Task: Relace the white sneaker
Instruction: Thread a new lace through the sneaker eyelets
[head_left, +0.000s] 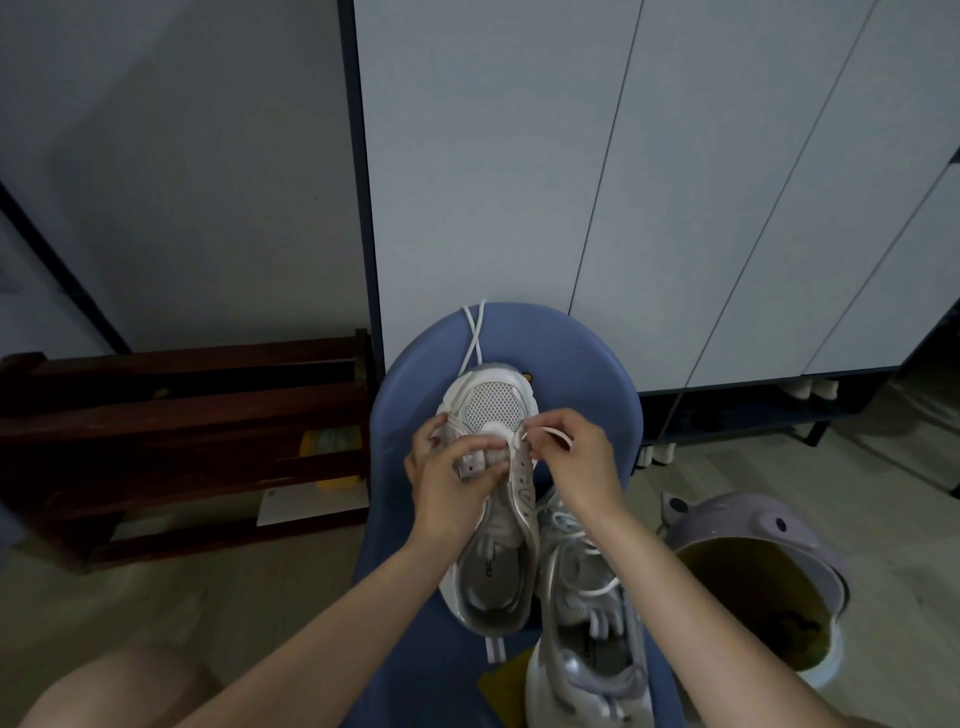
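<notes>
A white sneaker (493, 410) lies on a blue stool (587, 374), toe pointing away from me. My left hand (452, 478) grips its left eyelet flap and tongue near the lowest eyelets. My right hand (576, 457) pinches a white lace (553, 434) at the right eyelet row. Two more lace strands (475, 338) cross beyond the toe and hang over the stool's far edge. A second, laced sneaker (587, 623) lies beside the first on its right, nearer to me.
A dark wooden rack (182, 441) stands on the floor at left. A lilac bin (753, 582) with an open top sits at right. White cabinet doors (623, 182) rise behind the stool. My knee (119, 686) shows at the lower left.
</notes>
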